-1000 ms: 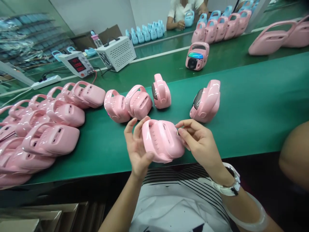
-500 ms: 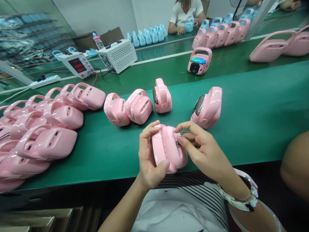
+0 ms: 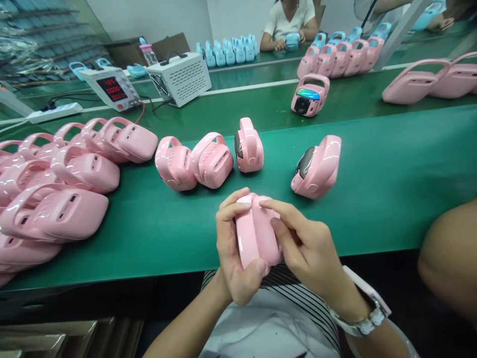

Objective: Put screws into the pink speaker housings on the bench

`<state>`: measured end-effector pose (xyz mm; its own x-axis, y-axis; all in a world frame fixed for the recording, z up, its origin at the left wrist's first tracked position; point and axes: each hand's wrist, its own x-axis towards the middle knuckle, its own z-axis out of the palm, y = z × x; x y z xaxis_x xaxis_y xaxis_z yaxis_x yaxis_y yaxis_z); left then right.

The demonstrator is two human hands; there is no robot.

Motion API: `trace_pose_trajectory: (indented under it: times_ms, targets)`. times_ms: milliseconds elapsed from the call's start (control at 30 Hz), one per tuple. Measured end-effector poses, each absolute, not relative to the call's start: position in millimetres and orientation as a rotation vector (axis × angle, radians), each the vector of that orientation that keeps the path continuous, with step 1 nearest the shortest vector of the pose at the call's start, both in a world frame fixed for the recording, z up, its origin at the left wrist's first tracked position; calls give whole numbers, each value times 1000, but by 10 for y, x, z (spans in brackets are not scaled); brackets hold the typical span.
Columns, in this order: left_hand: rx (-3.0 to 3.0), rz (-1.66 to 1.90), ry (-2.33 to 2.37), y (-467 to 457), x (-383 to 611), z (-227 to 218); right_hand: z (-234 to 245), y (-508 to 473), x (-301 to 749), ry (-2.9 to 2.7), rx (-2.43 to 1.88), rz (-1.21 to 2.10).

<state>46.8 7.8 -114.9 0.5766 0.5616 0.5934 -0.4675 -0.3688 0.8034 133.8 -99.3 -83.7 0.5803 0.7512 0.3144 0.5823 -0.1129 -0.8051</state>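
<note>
My left hand (image 3: 236, 253) is wrapped round a glossy pink portable speaker (image 3: 264, 231), thumb low and fingers at its top. The speaker is tilted, and its carrying handle faces left. At its right side my right hand (image 3: 301, 236) has the index finger on the top edge and the thumb against the body. Anything small between those fingers is hidden. Just beyond my hands stand a pink speaker seen side-on (image 3: 249, 146) and another with a dark front panel (image 3: 316, 166). Two more pink speakers, one of them here (image 3: 212, 161), stand side by side to the left.
Rows of pink speakers (image 3: 55, 214) crowd the left of the green table (image 3: 391, 199). A lit speaker (image 3: 310, 97) faces me farther back, near a power supply (image 3: 112, 89) and a white vented box (image 3: 181, 79). Across the table a person (image 3: 288, 25) handles a blue speaker.
The held speaker has turned a little, so its port slot no longer shows. My right index finger has shifted left along its top edge. The camera view has swung slightly.
</note>
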Motion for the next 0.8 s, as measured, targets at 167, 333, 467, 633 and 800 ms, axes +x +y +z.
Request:
trace_pose_trajectory:
  times_ms: [167, 333, 467, 633, 800]
  targets:
    - [1615, 1074, 72, 64, 420, -1170, -862, -996, 1267, -1187, -1795, 156]
    - [1507, 1046, 62, 105, 387, -1205, -901, -1022, 1466, -934, -1479, 574]
    - [1436, 1014, 22, 140, 376, -1216, -1013, -993, 1646, -810, -1348, 673]
    - [1423, 947, -55, 172, 389, -1217, -1014, -951, 1718, -763, -1235, 931]
    - [1416, 943, -107, 196, 424, -1244, -971, -967, 1749, -761, -1214, 997]
